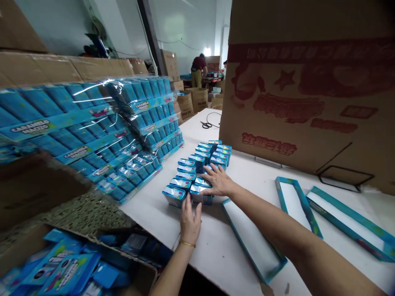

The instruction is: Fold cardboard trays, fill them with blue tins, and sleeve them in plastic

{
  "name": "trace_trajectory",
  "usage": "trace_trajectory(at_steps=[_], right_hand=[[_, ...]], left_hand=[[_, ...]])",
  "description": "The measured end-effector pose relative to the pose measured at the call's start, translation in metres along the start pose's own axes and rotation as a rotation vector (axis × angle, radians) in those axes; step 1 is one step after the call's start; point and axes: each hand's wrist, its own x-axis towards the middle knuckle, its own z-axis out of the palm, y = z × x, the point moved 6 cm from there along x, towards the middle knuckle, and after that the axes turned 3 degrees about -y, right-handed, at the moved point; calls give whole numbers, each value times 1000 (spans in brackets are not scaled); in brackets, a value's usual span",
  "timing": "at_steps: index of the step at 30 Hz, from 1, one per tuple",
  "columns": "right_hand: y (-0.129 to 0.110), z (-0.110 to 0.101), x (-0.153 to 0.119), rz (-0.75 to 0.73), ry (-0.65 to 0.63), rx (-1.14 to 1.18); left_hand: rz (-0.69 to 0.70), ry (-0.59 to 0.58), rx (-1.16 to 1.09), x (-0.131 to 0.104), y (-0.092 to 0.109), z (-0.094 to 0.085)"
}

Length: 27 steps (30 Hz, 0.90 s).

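Small blue boxes (185,176) stand upright in uneven rows on the white table. My right hand (218,181) rests over the nearer boxes of the right-hand row, its fingers spread across their tops. My left hand (190,222), with a thin bangle at the wrist, is at the near end of the rows; its fingertips touch the front between the two nearest boxes, and its fingers are apart. Right of the boxes lies an open blue tray (254,242) with a white inside, partly behind my right forearm.
Two more blue trays (298,205) (348,222) lie at the right, before a large carton (302,94) and a black wire stand (345,179). Wrapped display packs (101,139) are stacked left. A carton of flat blue packaging (61,263) is lower left. Scissors (206,125) lie farther back. A person (198,70) bends beyond.
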Motion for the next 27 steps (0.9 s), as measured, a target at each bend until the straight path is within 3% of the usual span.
trace_trajectory(at_steps=[3,10,14,18,22,27], right_hand=[[-6,-3,-16,-101,29,20],[-3,-9,-28,-277,141,236],[38,-15,-21,-43,445,597],[60,15,-9,216,460,1078],[37,41,-1,271,380,1402],[-4,52,-16,283,278,1698]], left_hand=[[-35,6,26,2,2,3],[61,-189,46,2,13,13],[203,-383,-57,21,8,22],[182,-522,-215,36,3,31],[156,-544,-299,27,11,32],[72,-462,-280,-14,8,11]])
